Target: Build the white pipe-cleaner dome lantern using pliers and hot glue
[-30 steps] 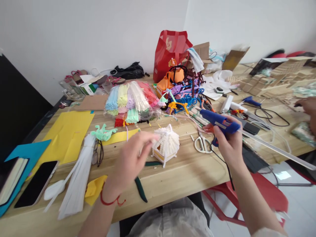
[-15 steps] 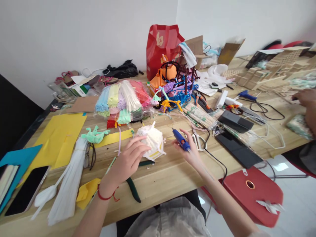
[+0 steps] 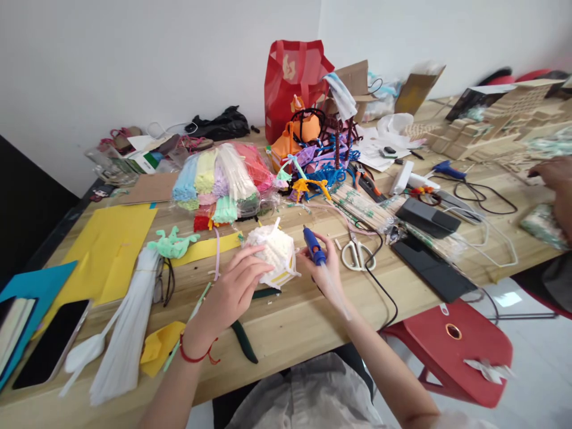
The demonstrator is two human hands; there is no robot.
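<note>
A white fuzzy piece (image 3: pixel 279 250), seemingly built of pipe cleaners with a white rod frame at its right side, sits on the wooden table. My left hand (image 3: pixel 232 286) holds it from the left, fingers laid over its near left side; the thumb is hidden. Just to its right, my right hand (image 3: pixel 329 271) grips a blue hot glue gun (image 3: pixel 314 249), its nozzle pointing away from me and up. A clear glue stick (image 3: pixel 336 293) sticks out of the gun's back. Nozzle and white piece are apart. A tool's dark green handle (image 3: pixel 244 341) lies below the piece.
White-handled scissors (image 3: pixel 358 257) and the gun's black cord (image 3: pixel 388 292) lie on the right. Bagged coloured pipe cleaners (image 3: pixel 218 179) are behind. Loose white pipe cleaners (image 3: pixel 123 333) and a phone (image 3: pixel 51 345) lie left. Another person's hand (image 3: pixel 554 179) is at far right.
My right hand has brought the glue gun left, closer to the white piece, and turned it more upright. The cord shifted with it. My left hand stays on the piece.
</note>
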